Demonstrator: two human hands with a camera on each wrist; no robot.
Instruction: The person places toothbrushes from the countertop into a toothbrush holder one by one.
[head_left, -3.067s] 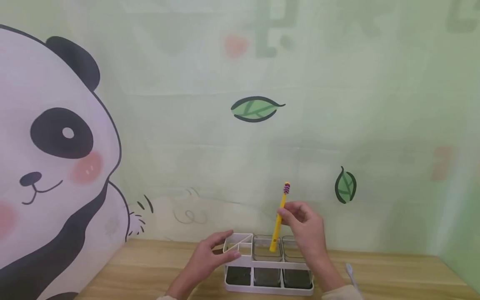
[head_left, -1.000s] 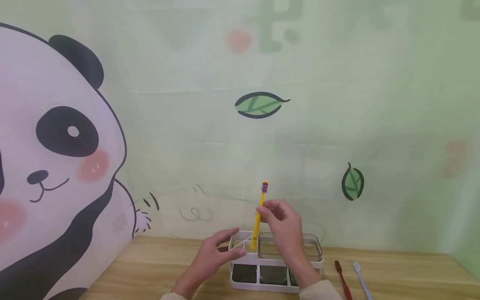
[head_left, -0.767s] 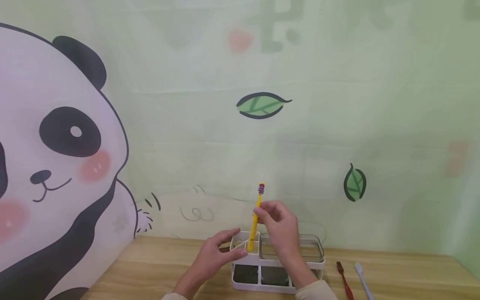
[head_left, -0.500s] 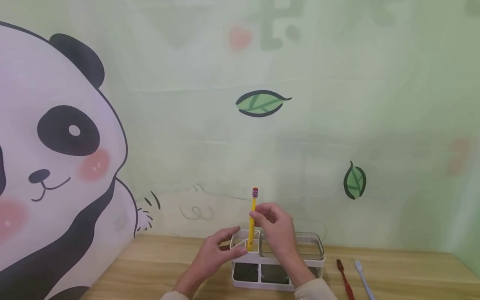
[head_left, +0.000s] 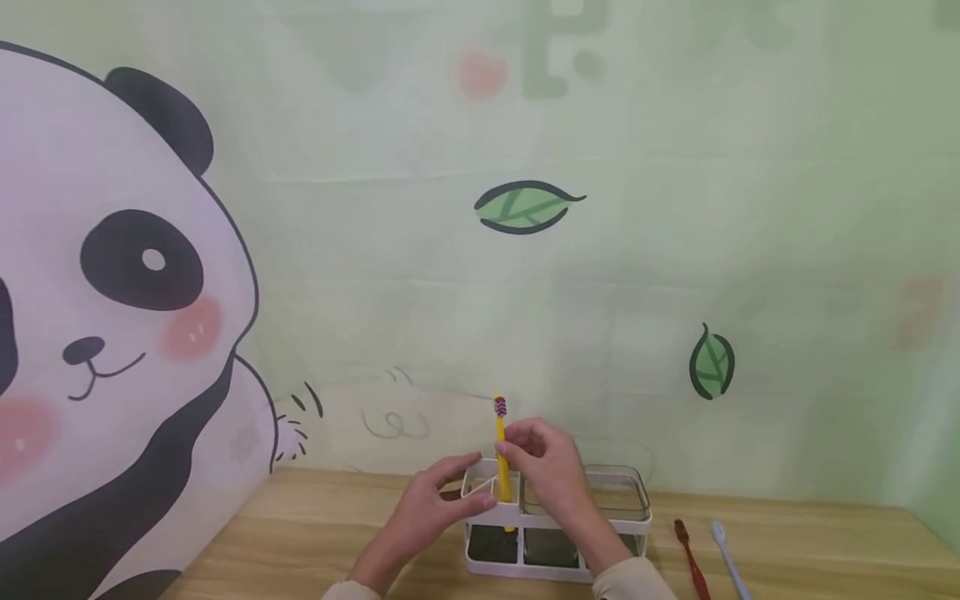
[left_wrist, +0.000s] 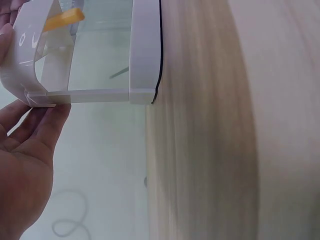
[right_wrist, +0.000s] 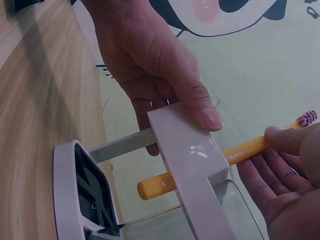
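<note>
A white toothbrush holder (head_left: 540,518) stands on the table, with a divided section at its left end. My left hand (head_left: 427,508) grips that end, thumb along the front and fingers behind. Between thumb and fingers, my right hand (head_left: 551,471) pinches a yellow toothbrush (head_left: 502,479), its purple-and-white bristles up. The brush passes through a compartment of the divided section. Its handle end (right_wrist: 155,186) sticks out below the upper frame in the right wrist view, above the dark base. The left wrist view shows this yellow end (left_wrist: 65,19) too.
Clear cups (head_left: 622,479) sit in the right part of the holder, partly behind my right hand. A dark red toothbrush (head_left: 690,558) and a pale blue toothbrush (head_left: 727,554) lie on the wooden table (head_left: 810,542) to the right. A panda-printed cloth hangs behind.
My right hand has carried the yellow toothbrush left from over the cups and lowered it through the divided section, turning it more upright. My left hand keeps its grip on the holder.
</note>
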